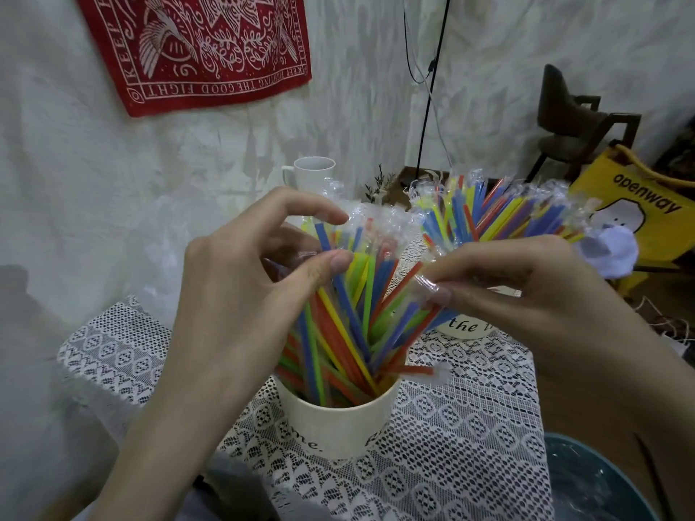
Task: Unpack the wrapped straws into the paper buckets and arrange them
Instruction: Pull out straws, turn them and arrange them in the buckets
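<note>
Head view, downward (close) over table

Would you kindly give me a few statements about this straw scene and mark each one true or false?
1. The near bucket holds wrapped straws of several colours. True.
2. The left hand rests flat on the tablecloth. False: it is raised, with its thumb and fingers on the straws in the near bucket.
3. A white mug stands behind the straws. True.
4. The far bucket is empty. False: a fan of wrapped straws rises from it.
5. The right hand pinches wrapped straws. True.
6. The cloth on the wall is blue. False: it is red with white patterns.
</note>
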